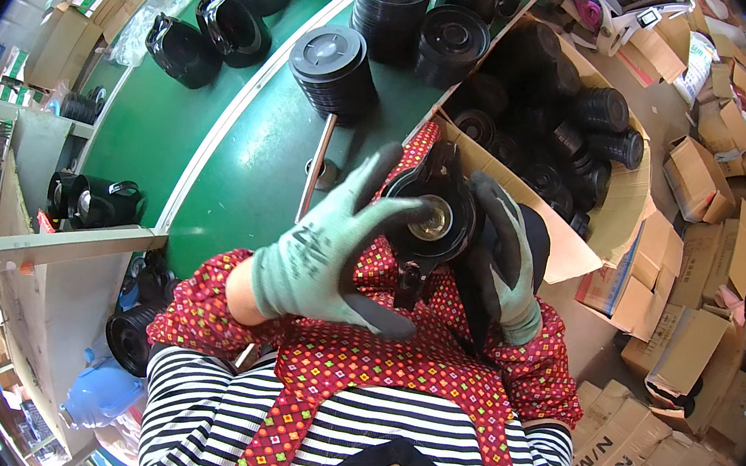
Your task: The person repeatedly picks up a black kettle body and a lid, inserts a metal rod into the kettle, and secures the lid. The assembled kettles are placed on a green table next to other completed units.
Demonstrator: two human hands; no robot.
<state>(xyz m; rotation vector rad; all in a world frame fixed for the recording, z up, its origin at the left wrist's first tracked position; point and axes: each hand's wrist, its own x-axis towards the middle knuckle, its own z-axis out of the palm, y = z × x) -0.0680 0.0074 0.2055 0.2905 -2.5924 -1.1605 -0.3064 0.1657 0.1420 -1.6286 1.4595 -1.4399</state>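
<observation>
In front of my lap is a black jug [405, 185] with a round opening, a shiny metallic inside, and a narrow part pointing toward me. My left hand [320, 250], in a pale green glove with black fingertips, is spread beside it. One finger reaches over the opening's left edge; I cannot tell whether it touches. My right hand [513, 264], gloved the same way, curves around the jug's right side, its far fingers partly hidden. Beyond the left hand, a stack of black ribbed round parts [331, 55] stands on the green bench [243, 156], with a thin metal rod in front.
More black jugs [231, 25] line the bench's far left, and other black stacks [391, 1] stand at the back. An open cardboard box [611, 227] full of black round parts is close at my right. Cardboard cartons [695, 342] crowd the floor beyond. White rails cross the bench.
</observation>
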